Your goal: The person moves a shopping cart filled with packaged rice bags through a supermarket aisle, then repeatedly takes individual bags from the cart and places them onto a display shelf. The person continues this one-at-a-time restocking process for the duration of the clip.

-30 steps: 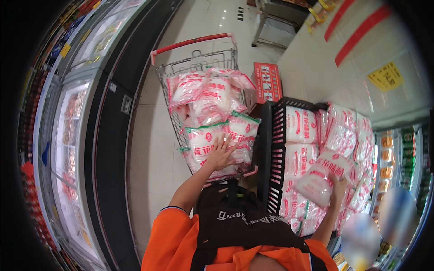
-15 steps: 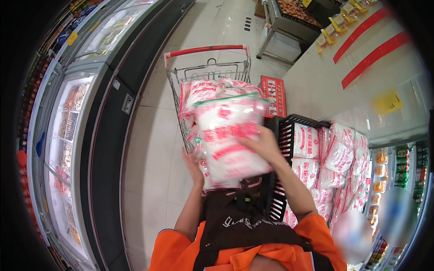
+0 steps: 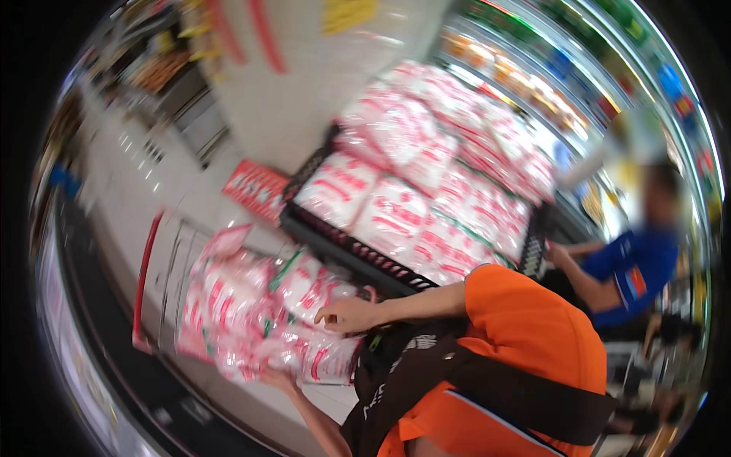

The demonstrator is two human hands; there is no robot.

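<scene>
Clear plastic bags of white contents with pink print (image 3: 228, 301) fill the metal shopping cart, which has a red handle (image 3: 148, 274). Over the nearer bags hovers my right hand (image 3: 346, 314), empty, its fingers loosely bent and apart. My left hand (image 3: 280, 378) rests against the lower side of a bag at the cart's edge, fingers stretched out, partly hidden by the plastic. Beyond the cart, black plastic crates (image 3: 365, 255) hold more bags of the same kind (image 3: 392, 217), stacked higher at the back. The picture is blurred by motion.
A red printed carton (image 3: 255, 190) stands beside the crates. At right, a person in a blue shirt (image 3: 636, 266) has hands near the crates' end. Dark freezer cases (image 3: 122, 335) line the left; lit shelves (image 3: 525, 84) stand behind the stacked bags.
The bag my right hand held has been let go onto the cart's load. My view has swung right, toward the crates, bringing the person in blue into sight.
</scene>
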